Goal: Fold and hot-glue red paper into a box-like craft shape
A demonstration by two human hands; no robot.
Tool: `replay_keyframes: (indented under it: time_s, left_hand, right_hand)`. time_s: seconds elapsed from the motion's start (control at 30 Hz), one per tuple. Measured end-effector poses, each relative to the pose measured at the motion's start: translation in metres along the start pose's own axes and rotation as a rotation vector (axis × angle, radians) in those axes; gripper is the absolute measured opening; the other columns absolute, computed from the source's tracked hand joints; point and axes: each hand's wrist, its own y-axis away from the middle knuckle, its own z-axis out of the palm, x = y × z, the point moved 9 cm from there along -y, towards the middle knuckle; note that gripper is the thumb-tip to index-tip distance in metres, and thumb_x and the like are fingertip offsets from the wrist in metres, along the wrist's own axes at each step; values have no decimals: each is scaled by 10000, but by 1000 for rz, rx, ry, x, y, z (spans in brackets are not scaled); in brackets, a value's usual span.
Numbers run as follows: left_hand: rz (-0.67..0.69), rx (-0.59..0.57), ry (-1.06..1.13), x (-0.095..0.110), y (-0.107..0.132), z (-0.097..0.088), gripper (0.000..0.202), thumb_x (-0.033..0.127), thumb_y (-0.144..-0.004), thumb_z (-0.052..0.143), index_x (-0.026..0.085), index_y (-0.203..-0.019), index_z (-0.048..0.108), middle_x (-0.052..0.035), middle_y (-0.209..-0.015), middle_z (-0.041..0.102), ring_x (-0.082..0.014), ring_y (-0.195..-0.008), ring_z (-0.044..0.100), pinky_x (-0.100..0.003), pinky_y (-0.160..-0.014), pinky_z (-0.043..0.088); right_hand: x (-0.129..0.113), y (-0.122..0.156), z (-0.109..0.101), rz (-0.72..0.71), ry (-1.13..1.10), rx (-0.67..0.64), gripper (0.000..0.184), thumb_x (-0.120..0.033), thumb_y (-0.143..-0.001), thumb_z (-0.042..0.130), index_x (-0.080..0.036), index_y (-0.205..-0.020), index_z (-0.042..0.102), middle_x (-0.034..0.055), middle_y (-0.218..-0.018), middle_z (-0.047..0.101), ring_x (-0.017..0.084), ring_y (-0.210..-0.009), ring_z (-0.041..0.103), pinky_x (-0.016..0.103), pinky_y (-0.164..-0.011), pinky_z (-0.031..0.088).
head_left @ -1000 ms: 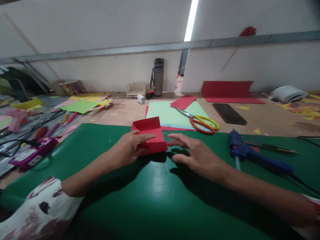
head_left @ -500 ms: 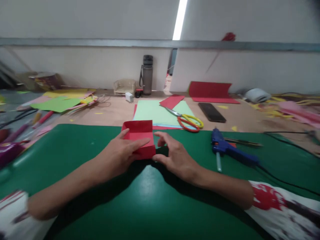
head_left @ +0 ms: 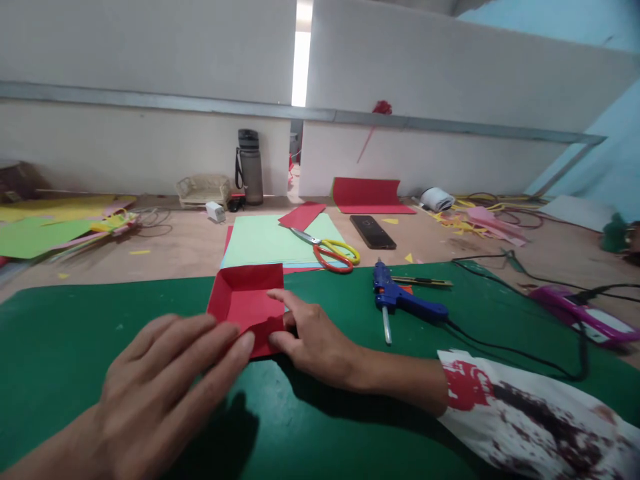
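Observation:
A red folded paper (head_left: 243,301) with raised edges lies on the green cutting mat (head_left: 90,320) in front of me. My right hand (head_left: 313,339) grips its near right corner, the index finger lying on the paper and the thumb at the corner. Close to the camera, my left hand (head_left: 165,380) is stretched flat with its fingers spread, and the fingertips reach the paper's near left corner. Whether they press on it I cannot tell.
A blue glue gun (head_left: 400,300) with its cable lies on the mat to the right, a craft knife (head_left: 423,281) behind it. Beyond the mat are light green sheets (head_left: 265,237), yellow-handled scissors (head_left: 333,253), a phone (head_left: 373,231), a grey bottle (head_left: 249,167) and a purple device (head_left: 575,308).
My left hand has come off the paper's top and drawn back toward me, spread flat. My right hand has moved in and taken the paper's right corner. The view has swung right.

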Motion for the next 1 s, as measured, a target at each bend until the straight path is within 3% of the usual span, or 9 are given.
replay_keyframes:
  time_s: [0.1,0.17,0.3,0.43,0.6,0.67,0.73,0.83,1.0]
  left_hand:
    - [54,-81,54,27,9,2,261,123,-874,411,126,-1054,600,-106,-1000,670,-238,-889,597,-384,-739,469]
    - [-24,-78,-11,31,13,9,175,175,-860,514,108,-987,614,-110,-939,683,-198,-729,603,-330,-618,483]
    - [-131,-135,-54,26,17,30,238,283,-863,542,107,-1010,604,-122,-1068,655,-212,-819,605,-335,-676,515]
    - [-209,-355,8,18,18,49,391,418,-899,439,102,-1081,579,-124,-1147,620,-245,-868,575,-372,-694,525]
    - [-258,-545,100,15,21,62,459,481,-896,396,124,-1150,536,-116,-1171,595,-258,-874,532,-403,-704,508]
    - [-272,-570,115,15,23,64,477,488,-897,385,125,-1177,514,-116,-1187,578,-262,-889,518,-408,-717,497]
    - [-284,-586,124,14,25,67,495,496,-895,383,123,-1200,495,-114,-1200,564,-260,-896,507,-407,-732,487]
    - [-292,-602,128,14,26,70,508,505,-892,384,120,-1205,490,-114,-1198,553,-253,-899,495,-401,-750,473]
    - [-272,-624,113,15,25,71,557,536,-869,411,110,-1222,477,-123,-1199,535,-251,-892,482,-396,-749,460]
  right_hand:
    - [-2,-3,-2,-9,52,10,572,-124,-783,504,-154,-1338,373,-11,-688,575,141,-633,501,265,-643,388]
    - [-5,-6,-2,-30,108,3,538,-122,-806,467,-129,-1336,378,30,-770,603,151,-680,520,287,-692,397]
    - [-8,-11,2,-13,203,-40,551,-130,-799,475,-116,-1340,370,28,-738,600,146,-621,504,284,-649,396]
    - [-9,-12,4,-5,260,-59,570,-144,-796,499,-119,-1347,358,-5,-640,580,151,-597,512,278,-631,398]
    - [0,-13,-2,-24,375,-84,603,-165,-788,554,-116,-1349,340,23,-709,644,172,-649,569,279,-616,421]
    - [-7,-9,-10,-166,499,-11,468,-167,-811,539,-108,-1265,440,64,-790,656,192,-714,585,302,-641,441]
    - [-26,5,-10,-449,634,38,246,-144,-858,461,-115,-1075,573,108,-870,650,211,-809,582,334,-700,453]
    - [-44,36,2,-815,739,-18,283,-81,-891,342,-118,-916,621,126,-878,641,210,-872,566,349,-750,456]
    - [-35,50,15,-858,831,-145,314,-107,-912,320,-78,-1086,580,133,-873,627,210,-847,563,343,-700,472]
